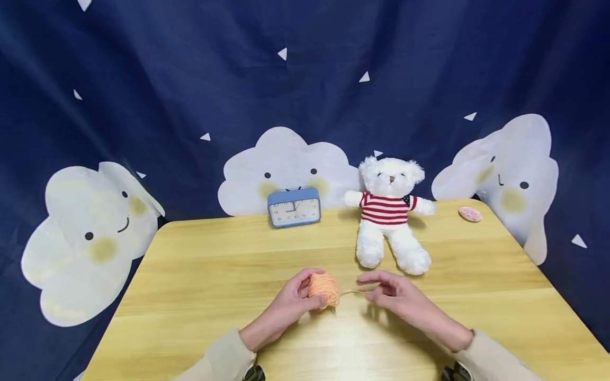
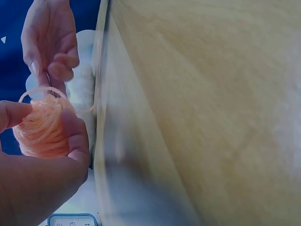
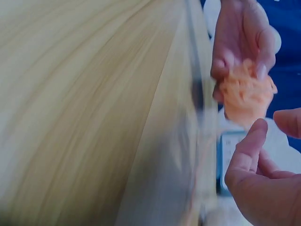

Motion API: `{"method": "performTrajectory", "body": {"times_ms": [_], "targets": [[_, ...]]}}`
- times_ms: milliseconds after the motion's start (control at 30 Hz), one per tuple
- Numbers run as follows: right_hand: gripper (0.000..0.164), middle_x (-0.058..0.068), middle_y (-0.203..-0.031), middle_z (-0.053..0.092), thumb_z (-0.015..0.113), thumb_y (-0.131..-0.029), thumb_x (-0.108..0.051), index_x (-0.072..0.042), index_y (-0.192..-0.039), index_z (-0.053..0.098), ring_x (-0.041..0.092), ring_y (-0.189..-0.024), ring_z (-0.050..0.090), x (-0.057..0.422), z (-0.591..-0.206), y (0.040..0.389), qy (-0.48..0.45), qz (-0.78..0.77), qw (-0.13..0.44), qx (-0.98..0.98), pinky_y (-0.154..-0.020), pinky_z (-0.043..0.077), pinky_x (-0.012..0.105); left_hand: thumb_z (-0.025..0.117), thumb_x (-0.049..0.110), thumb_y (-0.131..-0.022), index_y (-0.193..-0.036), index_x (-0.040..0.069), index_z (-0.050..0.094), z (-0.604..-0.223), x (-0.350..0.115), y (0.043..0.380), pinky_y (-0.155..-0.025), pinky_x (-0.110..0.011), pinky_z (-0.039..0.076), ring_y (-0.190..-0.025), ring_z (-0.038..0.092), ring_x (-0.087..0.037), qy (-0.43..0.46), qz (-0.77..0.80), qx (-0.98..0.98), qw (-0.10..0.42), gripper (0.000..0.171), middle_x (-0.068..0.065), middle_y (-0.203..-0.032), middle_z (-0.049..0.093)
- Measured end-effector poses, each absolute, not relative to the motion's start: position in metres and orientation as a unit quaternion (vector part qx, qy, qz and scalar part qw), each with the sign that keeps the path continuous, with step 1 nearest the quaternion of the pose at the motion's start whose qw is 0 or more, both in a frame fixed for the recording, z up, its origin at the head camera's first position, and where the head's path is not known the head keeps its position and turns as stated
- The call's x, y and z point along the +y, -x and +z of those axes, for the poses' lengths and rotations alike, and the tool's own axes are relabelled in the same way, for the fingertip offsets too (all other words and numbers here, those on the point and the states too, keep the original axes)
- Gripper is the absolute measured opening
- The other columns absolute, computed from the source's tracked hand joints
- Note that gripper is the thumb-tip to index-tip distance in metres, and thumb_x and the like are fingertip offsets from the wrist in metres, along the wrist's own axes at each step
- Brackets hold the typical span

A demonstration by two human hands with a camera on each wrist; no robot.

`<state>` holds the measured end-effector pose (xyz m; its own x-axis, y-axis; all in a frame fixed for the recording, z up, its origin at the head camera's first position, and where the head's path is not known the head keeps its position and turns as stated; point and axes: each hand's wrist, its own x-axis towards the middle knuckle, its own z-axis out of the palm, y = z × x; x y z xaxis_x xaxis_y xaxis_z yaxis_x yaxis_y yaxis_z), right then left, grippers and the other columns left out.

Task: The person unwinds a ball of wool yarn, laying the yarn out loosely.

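Note:
My left hand (image 1: 297, 299) grips a small ball of peach-orange yarn (image 1: 324, 289) above the front middle of the table, thumb on the near side and fingers behind. In the left wrist view the yarn ball (image 2: 44, 125) shows its wound strands, with one loop standing off the top. A thin loose strand (image 1: 352, 291) runs from the ball toward my right hand (image 1: 400, 297). That hand hovers just right of the ball, index finger stretched out. In the right wrist view its thumb and fingers (image 3: 249, 148) stand apart near the ball; I cannot tell whether the strand touches them.
A blue alarm clock (image 1: 294, 208) stands at the back middle of the wooden table (image 1: 200, 275). Right of it sits a white teddy bear (image 1: 392, 180) in a striped sweater. A pink oval object (image 1: 470, 214) lies at the back right. A dark blue cloud-print curtain (image 1: 181, 79) hangs behind.

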<state>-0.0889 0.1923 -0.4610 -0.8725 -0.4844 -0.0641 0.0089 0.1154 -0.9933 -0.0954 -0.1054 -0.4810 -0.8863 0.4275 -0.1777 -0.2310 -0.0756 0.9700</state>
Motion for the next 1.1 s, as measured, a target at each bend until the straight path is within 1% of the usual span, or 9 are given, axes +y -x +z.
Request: {"method": "performTrajectory", "body": {"times_ms": [100, 167, 267, 400, 533, 667, 833, 967, 1100], "targets": [[0.052, 0.032, -0.146, 0.059, 0.07, -0.103, -0.007, 0.014, -0.148, 0.052, 0.03, -0.113, 0.07, 0.174, -0.462, 0.094, 0.153, -0.66, 0.232, 0.698, -0.096, 0.059, 0.031, 0.078, -0.001, -0.096, -0.151, -0.003, 0.052, -0.479, -0.104, 0.095, -0.092, -0.03, 0.062, -0.121, 0.066, -0.025, -0.084, 0.729, 0.64, 0.227, 0.06, -0.015, -0.137, 0.064], [0.055, 0.029, -0.147, 0.059, 0.069, -0.103, -0.007, 0.013, -0.15, 0.05, 0.028, -0.111, 0.069, 0.165, -0.463, 0.096, 0.14, -0.667, 0.253, 0.687, -0.095, 0.059, 0.032, 0.077, -0.002, -0.095, -0.15, -0.003, 0.053, -0.479, -0.103, 0.095, -0.092, -0.031, 0.062, -0.121, 0.067, -0.026, -0.092, 0.728, 0.64, 0.228, 0.06, -0.015, -0.136, 0.064], [0.048, 0.026, -0.132, 0.068, 0.068, -0.104, -0.006, 0.015, -0.144, 0.053, 0.025, -0.106, 0.07, 0.158, -0.464, 0.098, 0.132, -0.669, 0.267, 0.681, -0.092, 0.061, 0.033, 0.076, -0.003, -0.094, -0.149, -0.003, 0.054, -0.478, -0.102, 0.094, -0.094, -0.031, 0.062, -0.121, 0.067, -0.026, -0.101, 0.726, 0.642, 0.225, 0.059, -0.015, -0.135, 0.065], [0.032, 0.018, -0.104, 0.073, 0.072, -0.105, -0.011, 0.012, -0.126, 0.064, 0.02, -0.091, 0.07, 0.155, -0.463, 0.1, 0.131, -0.65, 0.26, 0.702, -0.082, 0.062, 0.032, 0.078, 0.001, -0.094, -0.148, 0.0, 0.056, -0.477, -0.104, 0.094, -0.096, -0.031, 0.061, -0.12, 0.067, -0.026, -0.099, 0.717, 0.655, 0.219, 0.058, -0.013, -0.134, 0.066], [0.027, 0.019, -0.098, 0.073, 0.073, -0.105, -0.013, 0.011, -0.118, 0.068, 0.02, -0.086, 0.07, 0.157, -0.46, 0.101, 0.148, -0.626, 0.231, 0.73, -0.079, 0.062, 0.032, 0.081, 0.002, -0.093, -0.146, 0.002, 0.059, -0.478, -0.106, 0.093, -0.099, -0.03, 0.058, -0.12, 0.066, -0.025, -0.091, 0.708, 0.671, 0.202, 0.057, -0.011, -0.132, 0.067], [0.024, 0.021, -0.098, 0.072, 0.07, -0.107, -0.01, 0.012, -0.116, 0.069, 0.018, -0.085, 0.07, 0.165, -0.456, 0.098, 0.174, -0.62, 0.183, 0.743, -0.08, 0.064, 0.033, 0.083, 0.001, -0.092, -0.143, -0.001, 0.059, -0.478, -0.108, 0.092, -0.099, -0.029, 0.057, -0.117, 0.064, -0.024, -0.084, 0.714, 0.67, 0.184, 0.056, -0.011, -0.129, 0.067], [0.016, 0.017, -0.094, 0.072, 0.067, -0.107, -0.003, 0.012, -0.112, 0.069, 0.017, -0.084, 0.072, 0.182, -0.45, 0.094, 0.211, -0.624, 0.118, 0.743, -0.078, 0.065, 0.033, 0.084, 0.002, -0.093, -0.137, -0.004, 0.058, -0.478, -0.109, 0.091, -0.092, -0.029, 0.059, -0.112, 0.061, -0.024, -0.08, 0.739, 0.645, 0.178, 0.052, -0.014, -0.125, 0.063], [0.014, 0.012, -0.095, 0.073, 0.066, -0.107, -0.001, 0.012, -0.112, 0.069, 0.019, -0.084, 0.073, 0.197, -0.448, 0.091, 0.212, -0.612, 0.1, 0.755, -0.077, 0.065, 0.033, 0.083, 0.003, -0.095, -0.134, -0.003, 0.059, -0.476, -0.109, 0.09, -0.088, -0.029, 0.06, -0.109, 0.061, -0.023, -0.075, 0.748, 0.633, 0.185, 0.047, -0.015, -0.122, 0.062], [0.013, 0.011, -0.097, 0.074, 0.066, -0.107, -0.001, 0.011, -0.112, 0.07, 0.019, -0.084, 0.073, 0.207, -0.449, 0.087, 0.2, -0.602, 0.09, 0.768, -0.077, 0.065, 0.033, 0.08, 0.005, -0.098, -0.138, -0.003, 0.059, -0.476, -0.11, 0.09, -0.092, -0.026, 0.058, -0.11, 0.062, -0.019, -0.072, 0.752, 0.63, 0.18, 0.046, -0.011, -0.123, 0.064]]}}
